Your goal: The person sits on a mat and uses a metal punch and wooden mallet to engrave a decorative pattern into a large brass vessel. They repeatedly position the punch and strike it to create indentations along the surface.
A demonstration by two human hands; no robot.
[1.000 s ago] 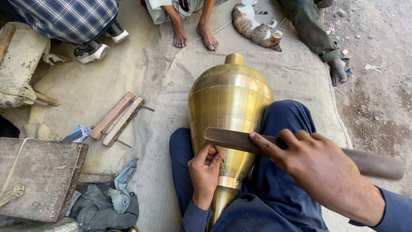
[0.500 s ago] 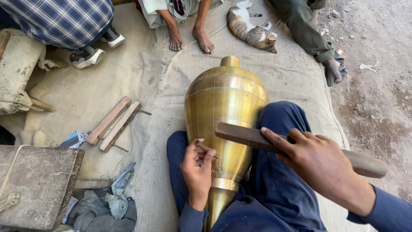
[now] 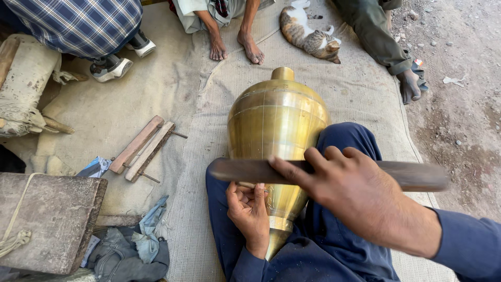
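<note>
Partly hidden by both hands, the large brass onion-shaped vessel (image 3: 276, 122) lies in the lap. Right hand (image 3: 360, 196) fingers close round a blurred dark wooden bar (image 3: 245, 169); left hand (image 3: 250, 211) fingers curl against the vessel, contents indiscernible.

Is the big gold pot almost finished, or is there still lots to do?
Looks well along: the brass vessel is fully shaped and shiny, with fine lines marked around it. Now the left hand works at its narrow end while the right hand holds a wooden bat across it. What remains is unclear.
</note>
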